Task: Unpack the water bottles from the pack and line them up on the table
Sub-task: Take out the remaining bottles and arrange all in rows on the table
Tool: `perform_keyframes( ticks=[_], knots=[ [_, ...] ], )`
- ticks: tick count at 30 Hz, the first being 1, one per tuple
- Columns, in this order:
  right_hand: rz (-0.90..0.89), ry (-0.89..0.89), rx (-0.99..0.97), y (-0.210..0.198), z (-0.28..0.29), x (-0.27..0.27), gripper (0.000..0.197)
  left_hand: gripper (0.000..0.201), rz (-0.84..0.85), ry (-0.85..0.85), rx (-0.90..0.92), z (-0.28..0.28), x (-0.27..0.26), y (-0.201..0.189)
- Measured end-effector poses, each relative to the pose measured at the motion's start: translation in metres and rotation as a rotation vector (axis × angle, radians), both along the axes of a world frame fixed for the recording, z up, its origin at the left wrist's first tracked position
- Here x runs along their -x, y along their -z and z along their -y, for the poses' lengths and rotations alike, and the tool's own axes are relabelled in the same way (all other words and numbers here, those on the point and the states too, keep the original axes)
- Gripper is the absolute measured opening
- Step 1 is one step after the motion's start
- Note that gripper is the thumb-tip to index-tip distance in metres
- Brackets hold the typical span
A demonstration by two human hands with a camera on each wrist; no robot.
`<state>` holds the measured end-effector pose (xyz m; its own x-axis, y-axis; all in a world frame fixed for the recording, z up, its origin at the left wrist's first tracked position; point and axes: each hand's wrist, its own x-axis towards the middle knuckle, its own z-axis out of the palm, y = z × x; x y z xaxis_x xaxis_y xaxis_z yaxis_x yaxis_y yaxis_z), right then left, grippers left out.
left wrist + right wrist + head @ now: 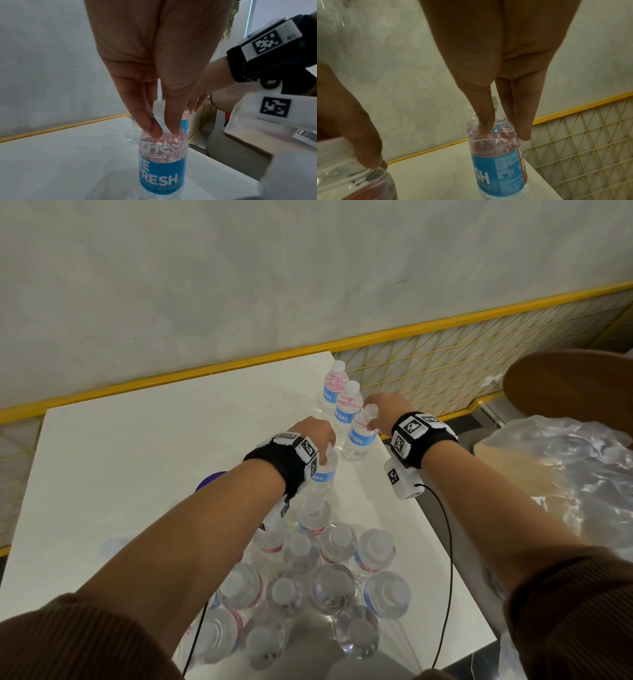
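white table (144, 460), upright water bottles (346, 405) along right edge, bottle pack (308, 587) near front

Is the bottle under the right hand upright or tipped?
Upright: the bottle stands on the table, cap up, right hand pinching its neck.

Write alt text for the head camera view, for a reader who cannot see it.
Two hands each grip a water bottle by its neck on a white table: the left hand holds one bottle, the right hand another at the near end of a short row. A cluster of unplaced bottles stands nearer the camera.
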<state>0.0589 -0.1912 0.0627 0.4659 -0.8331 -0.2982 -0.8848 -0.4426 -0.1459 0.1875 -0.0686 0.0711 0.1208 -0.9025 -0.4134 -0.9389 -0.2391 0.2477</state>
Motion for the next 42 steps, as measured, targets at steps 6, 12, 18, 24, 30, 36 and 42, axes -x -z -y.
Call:
perform_keyframes(
  ticks=[6,12,18,24,30,36,42],
  knots=[
    [0.04,0.0,0.004,-0.001,-0.003,-0.002,0.047,0.035,0.012,0.022,-0.008,-0.001,0.0,-0.002],
    [0.022,-0.002,-0.028,-0.009,-0.01,-0.003,0.059,0.04,0.017,0.031,-0.024,-0.004,0.0,-0.005],
    [0.26,0.055,0.006,-0.02,-0.04,0.014,0.04,0.044,0.048,0.103,-0.024,-0.006,0.003,-0.01],
    [0.208,-0.152,-0.269,0.001,-0.089,0.015,0.061,0.04,0.0,0.125,-0.04,-0.006,0.017,-0.016],
    [0.182,-0.175,-0.196,0.0,-0.092,0.023,0.045,0.054,0.021,0.188,-0.125,-0.024,0.011,-0.029],
    [0.102,-0.106,-0.087,-0.006,-0.078,0.037,0.042,0.056,0.058,0.345,-0.344,-0.044,0.01,-0.026],
    [0.03,-0.014,-0.054,-0.014,-0.065,0.047,0.033,0.051,0.023,0.347,-0.385,-0.044,0.008,-0.02]
  ],
)
